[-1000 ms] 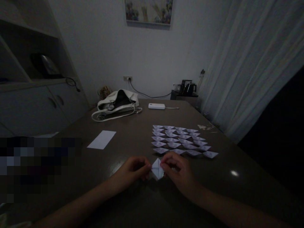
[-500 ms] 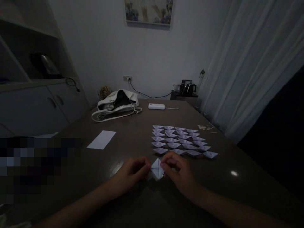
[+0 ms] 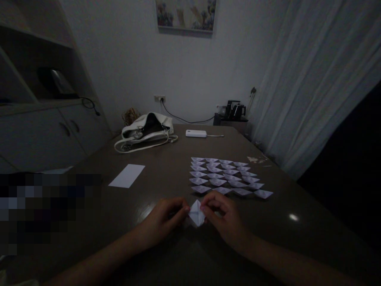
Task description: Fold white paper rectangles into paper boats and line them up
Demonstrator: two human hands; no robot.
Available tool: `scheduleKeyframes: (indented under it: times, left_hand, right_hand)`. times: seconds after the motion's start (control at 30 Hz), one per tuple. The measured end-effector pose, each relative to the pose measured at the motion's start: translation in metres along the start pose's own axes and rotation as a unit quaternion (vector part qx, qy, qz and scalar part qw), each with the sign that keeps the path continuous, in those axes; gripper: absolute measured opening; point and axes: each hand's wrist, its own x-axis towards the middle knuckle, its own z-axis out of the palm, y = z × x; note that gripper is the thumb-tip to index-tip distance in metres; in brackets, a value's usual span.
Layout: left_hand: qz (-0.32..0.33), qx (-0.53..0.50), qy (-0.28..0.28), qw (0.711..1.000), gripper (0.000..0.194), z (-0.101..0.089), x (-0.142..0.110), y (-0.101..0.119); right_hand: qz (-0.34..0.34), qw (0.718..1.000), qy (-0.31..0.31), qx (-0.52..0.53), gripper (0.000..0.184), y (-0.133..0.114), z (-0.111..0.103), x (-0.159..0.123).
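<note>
A small white folded paper piece (image 3: 196,213) sits pinched between both hands just above the dark table (image 3: 166,174). My left hand (image 3: 162,220) grips its left corner with thumb and fingers closed. My right hand (image 3: 222,220) pinches its right corner the same way. Just beyond the hands, several finished folded paper boats (image 3: 226,177) lie in neat rows on the table.
A flat white sheet of paper (image 3: 127,175) lies to the left. A white handbag (image 3: 145,131) and a white power bank (image 3: 196,133) with a cable rest at the far end. A kettle (image 3: 235,109) stands on a side stand; curtains hang on the right.
The hands and the folded piece have stayed almost in place, with only slight shifts of the fingers on the paper.
</note>
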Motion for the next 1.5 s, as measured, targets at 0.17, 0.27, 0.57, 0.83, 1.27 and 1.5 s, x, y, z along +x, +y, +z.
scheduleKeyframes:
  times: [0.17, 0.27, 0.57, 0.83, 1.27, 1.5]
  left_hand:
    - [0.0, -0.013, 0.003, 1.0, 0.028, 0.0012, -0.0009, -0.0007]
    - [-0.006, -0.022, 0.002, 1.0, 0.027, 0.0013, -0.0008, -0.0009]
    - [-0.019, -0.053, -0.028, 0.998, 0.033, 0.0018, -0.0005, -0.0017]
    - [-0.01, -0.015, -0.059, 0.998, 0.035, 0.0048, -0.0019, -0.0063]
    - [-0.018, -0.039, -0.036, 0.998, 0.036, 0.0048, -0.0022, -0.0045]
    - [-0.035, -0.061, -0.012, 0.997, 0.037, 0.0031, -0.0018, -0.0001]
  right_hand:
    - [-0.002, 1.0, 0.003, -0.001, 0.006, -0.0006, 0.0, -0.0001]
    - [0.0, 1.0, 0.004, 0.0, 0.006, -0.0008, -0.0004, 0.0006]
    - [0.009, 0.999, -0.042, 0.004, 0.004, -0.0035, 0.0003, -0.0006]
    - [-0.03, 0.995, -0.088, -0.04, 0.003, -0.0046, 0.0009, -0.003]
    - [-0.008, 0.996, -0.091, -0.01, 0.016, -0.0006, 0.0011, -0.0036]
    - [0.036, 0.994, -0.105, -0.01, 0.023, 0.0024, 0.0005, -0.0035]
